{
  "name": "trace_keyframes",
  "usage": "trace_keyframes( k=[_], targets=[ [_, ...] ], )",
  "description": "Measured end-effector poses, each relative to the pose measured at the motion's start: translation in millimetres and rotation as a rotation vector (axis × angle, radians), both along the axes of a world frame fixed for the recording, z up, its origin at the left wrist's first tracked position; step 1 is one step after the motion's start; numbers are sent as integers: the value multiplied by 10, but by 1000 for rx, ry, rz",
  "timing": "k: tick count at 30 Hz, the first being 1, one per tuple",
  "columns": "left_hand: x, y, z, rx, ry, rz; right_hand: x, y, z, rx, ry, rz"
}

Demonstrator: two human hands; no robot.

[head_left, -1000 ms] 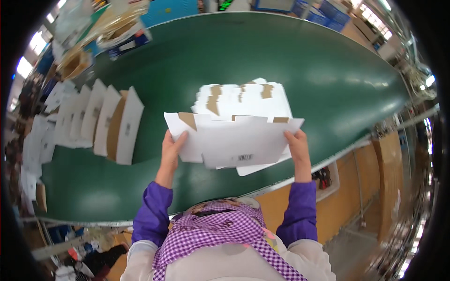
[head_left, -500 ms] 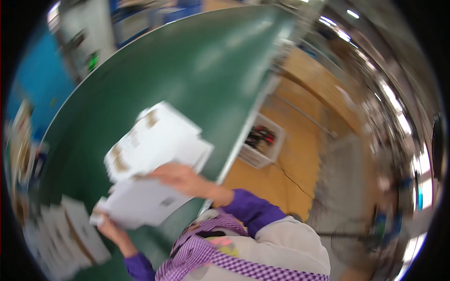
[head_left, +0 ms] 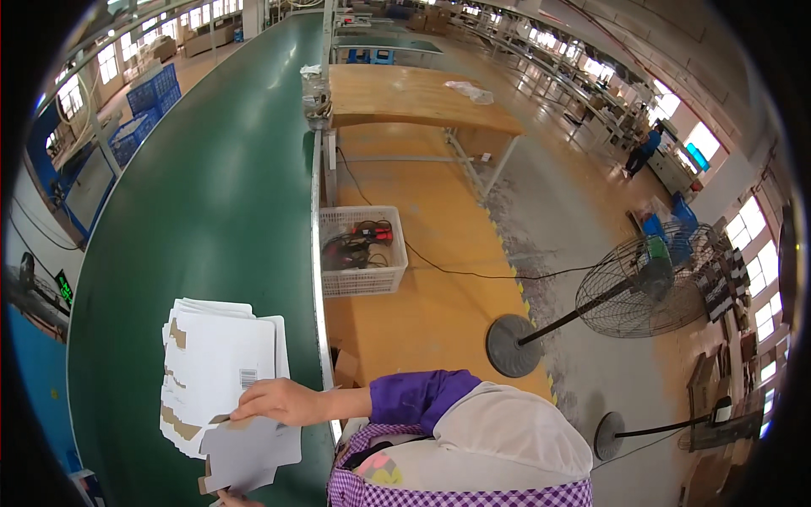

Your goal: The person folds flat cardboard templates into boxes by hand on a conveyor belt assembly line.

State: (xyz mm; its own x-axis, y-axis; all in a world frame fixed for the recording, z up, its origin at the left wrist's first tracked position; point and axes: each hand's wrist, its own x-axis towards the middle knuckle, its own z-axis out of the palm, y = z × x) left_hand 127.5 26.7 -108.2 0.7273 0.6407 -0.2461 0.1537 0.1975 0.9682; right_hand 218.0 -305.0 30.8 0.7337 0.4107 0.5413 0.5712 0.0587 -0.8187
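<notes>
A stack of flat white cardboard pieces (head_left: pixel 207 355) lies on the green conveyor belt (head_left: pixel 228 177), its left edge marked by brown patches and a barcode on top. My right hand (head_left: pixel 283 401) is closed on the upper edge of a greyish-white cardboard piece (head_left: pixel 249 455), which overlaps the near end of the stack. At the bottom of the picture, my left hand (head_left: pixel 236 500) shows only in part, its fingers closed at the lower edge of that same piece. The rest of the left hand is cut off.
Right of the belt's metal edge, a white plastic crate (head_left: pixel 363 283) holds cables and tools on the yellow floor. A wooden table (head_left: pixel 414 93) stands beyond it. Two black floor fans (head_left: pixel 514 346) stand at the right, a cable trailing nearby. A person (head_left: pixel 644 152) stands far off.
The view has turned, bringing the crate, table and fans clearly into sight. The stack of cardboard at the lower left has left the picture. Both hands remain at the greyish-white piece.
</notes>
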Motion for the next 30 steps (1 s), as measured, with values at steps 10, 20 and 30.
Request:
trace_keyframes(
  k=[10,20,30],
  targets=[
    [404,-294,-27,-239,-91,-201,104,-120,-15,-30,123,-83],
    [-875,-30,22,-392,-68,14,501,-330,-859,-346,232,85],
    [-702,-627,715,-314,-189,169,405,125,326,-292,-187,4]
  ],
)
